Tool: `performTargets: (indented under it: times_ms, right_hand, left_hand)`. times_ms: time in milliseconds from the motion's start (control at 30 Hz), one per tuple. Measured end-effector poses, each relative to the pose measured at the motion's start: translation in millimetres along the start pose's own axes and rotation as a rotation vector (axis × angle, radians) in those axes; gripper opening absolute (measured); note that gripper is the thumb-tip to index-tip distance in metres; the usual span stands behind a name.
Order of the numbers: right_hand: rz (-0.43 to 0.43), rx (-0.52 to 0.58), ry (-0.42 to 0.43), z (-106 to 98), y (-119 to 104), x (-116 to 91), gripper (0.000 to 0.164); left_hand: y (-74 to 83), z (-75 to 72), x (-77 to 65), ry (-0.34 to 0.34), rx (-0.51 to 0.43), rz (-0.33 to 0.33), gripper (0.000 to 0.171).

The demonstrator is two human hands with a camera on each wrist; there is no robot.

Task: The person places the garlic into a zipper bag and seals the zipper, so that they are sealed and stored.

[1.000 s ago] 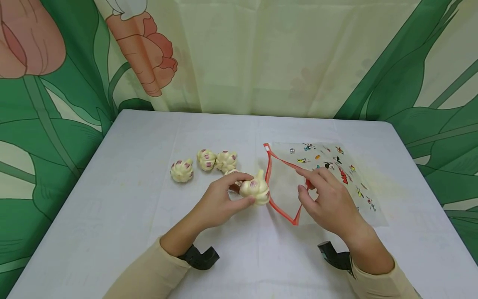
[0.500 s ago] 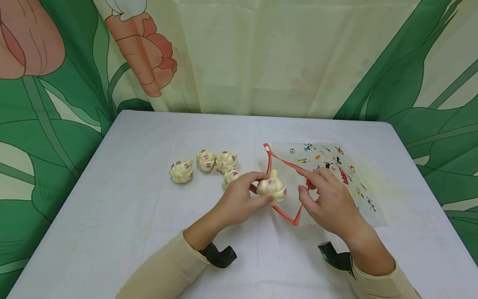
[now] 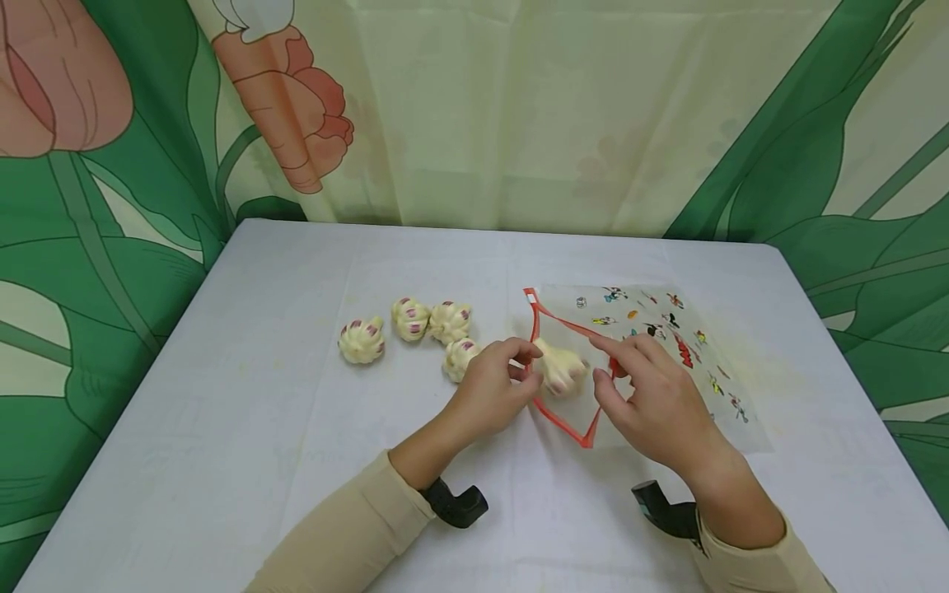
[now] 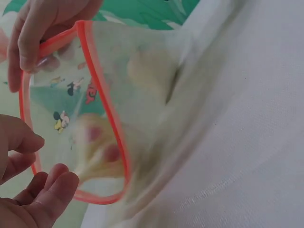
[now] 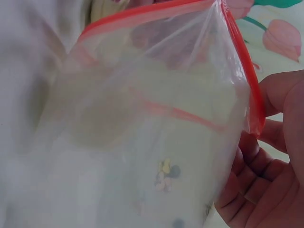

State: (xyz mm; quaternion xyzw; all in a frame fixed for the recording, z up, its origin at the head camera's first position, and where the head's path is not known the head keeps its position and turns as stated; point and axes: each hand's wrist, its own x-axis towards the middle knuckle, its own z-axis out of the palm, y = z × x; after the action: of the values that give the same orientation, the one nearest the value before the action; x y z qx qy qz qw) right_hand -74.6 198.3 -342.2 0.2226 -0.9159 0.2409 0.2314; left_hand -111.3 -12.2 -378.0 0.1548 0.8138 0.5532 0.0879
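Note:
A clear zip bag (image 3: 645, 309) with a red-orange rim and small cartoon prints lies on the table, its mouth spread towards the left. My right hand (image 3: 660, 403) pinches the rim (image 5: 254, 97) between thumb and fingers. Just inside the mouth is a pale garlic bulb (image 3: 561, 369) with purple patches, also seen as a garlic bulb (image 4: 102, 152) in the left wrist view. At the opening, my left hand (image 3: 489, 391) has its fingers loosely bent and parted, holding nothing. A blurred pale shape (image 4: 149, 71) shows through the film deeper in.
Left of the bag, a garlic bulb (image 3: 460, 359) sits close behind my left hand. Two bulbs touch each other farther back, and one more bulb (image 3: 361, 340) sits to their left. A patterned curtain (image 3: 504, 115) hangs behind the white-covered table (image 3: 222, 412).
My left hand has moved right to the bag's mouth and let go of the garlic bulb, which now lies tipped over inside. My right hand keeps its hold on the rim.

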Motion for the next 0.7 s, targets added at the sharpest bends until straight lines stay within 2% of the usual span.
performTargets:
  times_ms: [100, 700]
  right_hand:
    - [0.006, 0.002, -0.002, -0.4, -0.4, 0.1, 0.04]
    - [0.017, 0.008, -0.007, -0.2, -1.2, -1.2, 0.04]
  left_hand:
    - [0.9, 1.0, -0.4, 0.01, 0.0, -0.015, 0.024]
    - [0.3, 0.0, -3.0, -0.015, 0.001, -0.043, 0.034]
